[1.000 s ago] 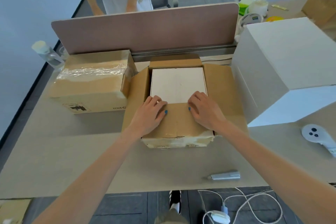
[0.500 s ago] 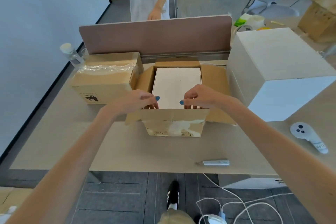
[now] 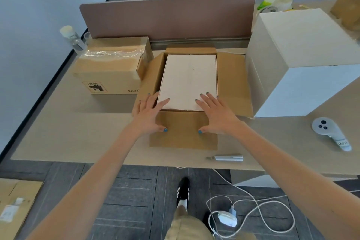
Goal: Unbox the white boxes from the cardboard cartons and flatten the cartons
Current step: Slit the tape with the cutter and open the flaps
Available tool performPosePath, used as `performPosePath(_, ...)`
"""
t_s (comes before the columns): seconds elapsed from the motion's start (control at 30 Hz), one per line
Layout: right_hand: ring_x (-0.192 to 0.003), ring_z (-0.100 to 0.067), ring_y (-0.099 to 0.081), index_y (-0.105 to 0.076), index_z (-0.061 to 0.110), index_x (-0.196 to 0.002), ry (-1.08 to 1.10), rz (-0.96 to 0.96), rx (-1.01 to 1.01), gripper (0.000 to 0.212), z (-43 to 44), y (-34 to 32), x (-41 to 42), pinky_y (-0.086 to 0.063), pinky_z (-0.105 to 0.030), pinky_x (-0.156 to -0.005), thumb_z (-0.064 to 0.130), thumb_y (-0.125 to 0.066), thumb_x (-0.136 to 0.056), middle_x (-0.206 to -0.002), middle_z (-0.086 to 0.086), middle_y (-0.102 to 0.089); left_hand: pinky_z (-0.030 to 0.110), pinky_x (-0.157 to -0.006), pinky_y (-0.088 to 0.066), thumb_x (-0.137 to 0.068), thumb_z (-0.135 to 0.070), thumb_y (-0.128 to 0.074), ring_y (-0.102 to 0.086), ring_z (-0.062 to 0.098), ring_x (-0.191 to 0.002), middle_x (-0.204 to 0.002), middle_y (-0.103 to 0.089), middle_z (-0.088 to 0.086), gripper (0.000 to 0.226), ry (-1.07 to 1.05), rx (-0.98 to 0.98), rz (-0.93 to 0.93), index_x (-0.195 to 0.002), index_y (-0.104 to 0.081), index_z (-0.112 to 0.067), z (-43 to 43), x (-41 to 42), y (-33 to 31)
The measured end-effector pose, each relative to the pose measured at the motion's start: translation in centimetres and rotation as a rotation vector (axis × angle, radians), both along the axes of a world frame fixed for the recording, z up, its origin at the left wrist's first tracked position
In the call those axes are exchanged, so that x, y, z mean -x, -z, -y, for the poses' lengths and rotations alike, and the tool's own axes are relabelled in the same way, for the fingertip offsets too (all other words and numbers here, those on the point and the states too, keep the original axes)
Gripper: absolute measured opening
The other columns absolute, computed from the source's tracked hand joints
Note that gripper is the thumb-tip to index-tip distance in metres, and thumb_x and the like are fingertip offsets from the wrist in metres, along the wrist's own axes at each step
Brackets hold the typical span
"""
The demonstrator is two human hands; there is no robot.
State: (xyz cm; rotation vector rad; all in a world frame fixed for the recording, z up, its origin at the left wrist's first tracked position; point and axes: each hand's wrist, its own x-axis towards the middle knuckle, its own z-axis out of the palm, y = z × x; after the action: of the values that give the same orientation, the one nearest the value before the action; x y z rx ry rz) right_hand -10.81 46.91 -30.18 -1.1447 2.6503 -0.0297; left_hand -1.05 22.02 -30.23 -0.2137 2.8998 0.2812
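Fingers (image 3: 163, 103): straight and fanned apart on both hands, nothing pinched. The tips lie on the near edge of the white box (image 3: 189, 78), and both thumbs sit back on the near flap (image 3: 183, 136).
Sealed carton (image 3: 109, 70): at nine o'clock from my work, tape across its top, not yet opened. It can wait.
Left hand (image 3: 149, 116): flat, palm down at the seven o'clock corner of the open carton (image 3: 231, 84). The outer fingers are on the left flap and the index finger is on the white lid.
White box: lying flat inside the open carton at mid-table (image 3: 78, 132). It fills the carton wall to wall, and all four flaps are folded outward.
Side gaps: the fit looks snug, so I'd work my fingertips down at nine and three o'clock and not pull on the lid. I'd lift level, since a tilt would likely jam it. If the carton rides up with it, I'd pin a flap under one palm.
Right hand (image 3: 217, 118): mirrors the left at the five o'clock corner, flat, with the fingertips on the lid.
Cutter (image 3: 228, 158): at five o'clock, near the table edge. I'd keep clear of it when setting the box down.
Big white box (image 3: 298, 54): at three o'clock, crowding the right flap. I can't tell whether they touch, so I'd put the lifted box down toward seven o'clock.
Controller (image 3: 329, 132): at four o'clock, well apart.
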Motion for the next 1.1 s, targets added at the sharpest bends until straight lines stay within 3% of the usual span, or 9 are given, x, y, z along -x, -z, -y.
performPosePath(0.17,-0.148,-0.028,0.009,0.005,0.022,-0.154,0.021,-0.16,-0.008,0.101,-0.1,3.4,0.5,0.003,-0.044,-0.119,0.061,-0.056,-0.084,-0.162,-0.005,0.008,0.048,-0.121,0.0,-0.078,-0.042,-0.08,0.018,0.03,-0.151,-0.165,0.014,0.004,0.11,-0.038,0.046,-0.099,-0.157,-0.003,-0.037,-0.6,0.8,2.9)
performPosePath(0.33,-0.144,-0.034,-0.022,-0.02,0.017,-0.153,0.004,-0.344,0.019,0.091,-0.3,5.3,0.8,-0.017,-0.047,-0.117,0.052,-0.064,-0.081,-0.158,-0.01,-0.022,0.05,-0.12,-0.012,-0.081,-0.044,-0.076,0.002,0.033,-0.152,-0.165,-0.007,0.014,0.103,-0.089,0.133,-0.23,-0.158,-0.01,-0.03,-0.8,1.1,5.5)
performPosePath(0.5,-0.142,-0.035,-0.027,-0.024,0.018,-0.152,0.011,-0.382,0.038,0.087,-0.2,5.5,1.8,-0.024,-0.049,-0.116,0.041,-0.07,-0.081,-0.155,-0.01,-0.028,0.053,-0.118,-0.02,-0.081,-0.035,-0.077,-0.008,0.038,-0.15,-0.162,-0.016,0.019,0.093,-0.137,0.147,-0.293,-0.155,-0.022,-0.025,-1.7,1.8,6.3)
performPosePath(0.67,-0.144,-0.033,-0.023,-0.024,0.018,-0.152,0.018,-0.304,0.02,0.088,-0.3,4.7,2.1,-0.02,-0.047,-0.118,0.048,-0.067,-0.081,-0.158,-0.01,-0.024,0.055,-0.116,-0.023,-0.08,-0.043,-0.078,-0.01,0.041,-0.15,-0.16,-0.022,0.02,0.099,-0.083,0.182,-0.259,-0.156,-0.015,-0.028,-1.4,1.9,6.1)
performPosePath(0.77,-0.149,-0.028,-0.004,-0.009,0.02,-0.155,-0.003,-0.222,0.007,0.088,-0.5,3.9,2.1,-0.004,-0.042,-0.121,0.048,-0.06,-0.088,-0.162,-0.007,-0.004,0.051,-0.12,-0.014,-0.082,-0.05,-0.073,0.0,0.038,-0.151,-0.163,-0.016,0.016,0.103,-0.028,0.188,-0.202,-0.158,-0.005,-0.032,-0.8,1.6,5.3)
performPosePath(0.87,-0.149,-0.021,0.005,-0.003,0.021,-0.155,0.013,-0.137,0.06,0.086,-0.8,3.1,1.9,0.003,-0.037,-0.121,0.047,-0.055,-0.092,-0.162,-0.002,0.004,0.047,-0.121,-0.007,-0.084,-0.052,-0.071,0.004,0.035,-0.152,-0.164,-0.011,0.013,0.101,-0.012,0.143,-0.177,-0.157,-0.003,-0.034,-0.8,1.0,4.4)
performPosePath(0.97,-0.149,-0.015,0.004,-0.007,0.019,-0.154,0.066,-0.035,0.176,0.079,-1.1,2.2,1.3,0.0,-0.033,-0.12,0.046,-0.052,-0.095,-0.162,0.0,0.0,0.047,-0.121,-0.007,-0.087,-0.052,-0.067,0.001,0.035,-0.152,-0.164,-0.014,0.011,0.093,0.0,0.124,-0.173,-0.157,-0.01,-0.034,-0.9,0.3,3.8)
performPosePath(1.1,-0.149,-0.014,-0.005,-0.014,0.017,-0.153,0.184,0.102,0.334,0.065,-0.7,1.1,0.8,-0.016,-0.035,-0.118,0.034,-0.046,-0.1,-0.162,0.002,-0.007,0.048,-0.12,-0.009,-0.095,-0.046,-0.058,-0.004,0.034,-0.152,-0.163,-0.018,0.008,0.072,0.014,0.069,-0.21,-0.155,-0.02,-0.032,-0.9,0.0,3.0)
